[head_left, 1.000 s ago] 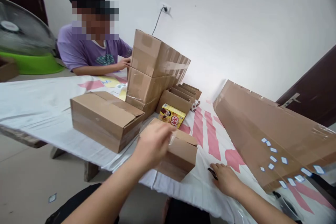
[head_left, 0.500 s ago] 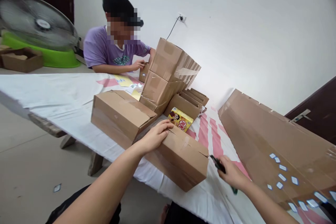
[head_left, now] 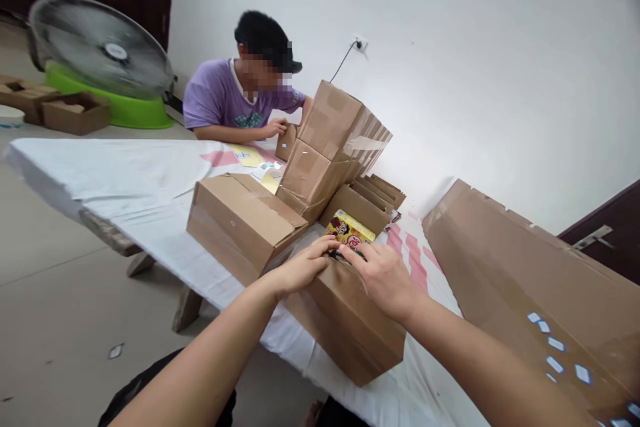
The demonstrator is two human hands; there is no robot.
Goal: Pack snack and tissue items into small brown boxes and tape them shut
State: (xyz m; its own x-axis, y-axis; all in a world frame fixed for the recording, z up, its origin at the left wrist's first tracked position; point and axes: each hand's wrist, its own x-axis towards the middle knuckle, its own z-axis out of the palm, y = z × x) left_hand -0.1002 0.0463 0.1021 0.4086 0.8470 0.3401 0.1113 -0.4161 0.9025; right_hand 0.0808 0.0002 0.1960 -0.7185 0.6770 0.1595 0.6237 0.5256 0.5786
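A taped cardboard box (head_left: 360,320) stands on the cloth-covered table in front of me. My left hand (head_left: 303,267) rests on its top near the far left edge, fingers stretched out and holding nothing. My right hand (head_left: 387,277) is closed on a dark box cutter (head_left: 337,255), mostly hidden by the fingers. The cutter lies against the top of the box, close to my left fingertips. Just beyond both hands, a yellow printed carton (head_left: 350,230) leans against upright cardboard pieces (head_left: 367,203).
Another closed box (head_left: 245,213) sits to the left, with stacked taped boxes (head_left: 327,123) behind. A co-worker (head_left: 225,97) in a purple shirt handles a small cardboard piece (head_left: 287,141) across the table. A large cardboard sheet (head_left: 530,267) stands at right; a fan (head_left: 113,53) is far left.
My right hand has brought the box cutter from beside the near right end of the box up onto its top, next to my left hand. The view has shifted slightly.
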